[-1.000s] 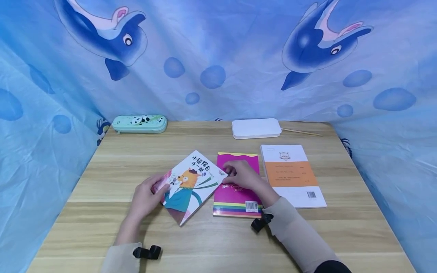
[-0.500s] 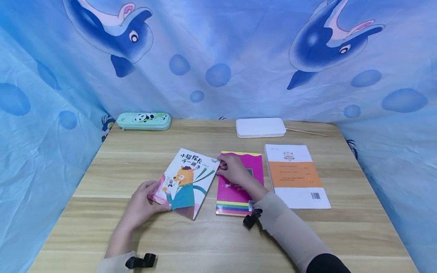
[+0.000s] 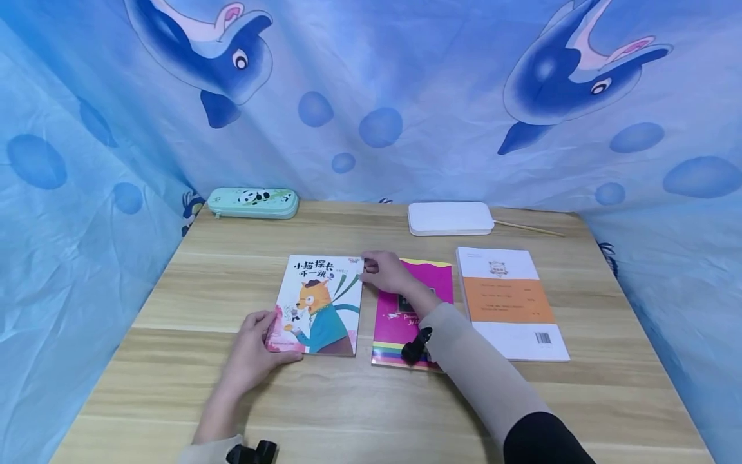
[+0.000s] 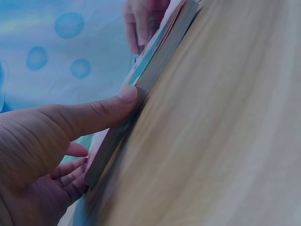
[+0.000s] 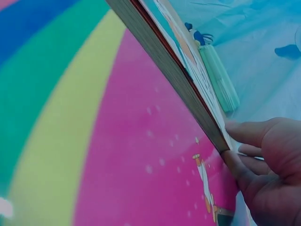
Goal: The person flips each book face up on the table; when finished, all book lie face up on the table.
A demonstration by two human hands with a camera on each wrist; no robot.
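Note:
A picture book (image 3: 319, 309) with an orange cat in a teal coat on its white cover lies face up, nearly square to the table. My left hand (image 3: 249, 351) holds its lower left corner, the thumb along the near edge and the fingers at the left side. At the upper right corner my right hand (image 3: 385, 272) pinches the book. The right wrist view shows thumb and fingers (image 5: 240, 169) at the end of the page block. Just right of it lies a magenta book (image 3: 390, 328) with rainbow stripes, partly hidden under my right forearm.
A white and orange book (image 3: 504, 299) lies right of the magenta one. Along the back of the wooden table (image 3: 324, 412) are a mint panda pencil case (image 3: 253, 203), a white flat case (image 3: 450, 218) and a thin stick (image 3: 530, 228). A blue dolphin curtain (image 3: 406, 77) surrounds the table.
The picture book has turned counterclockwise from a slant to nearly straight, and moved off the magenta book. Both hands have stayed at its corners, the right one moving left and away from me.

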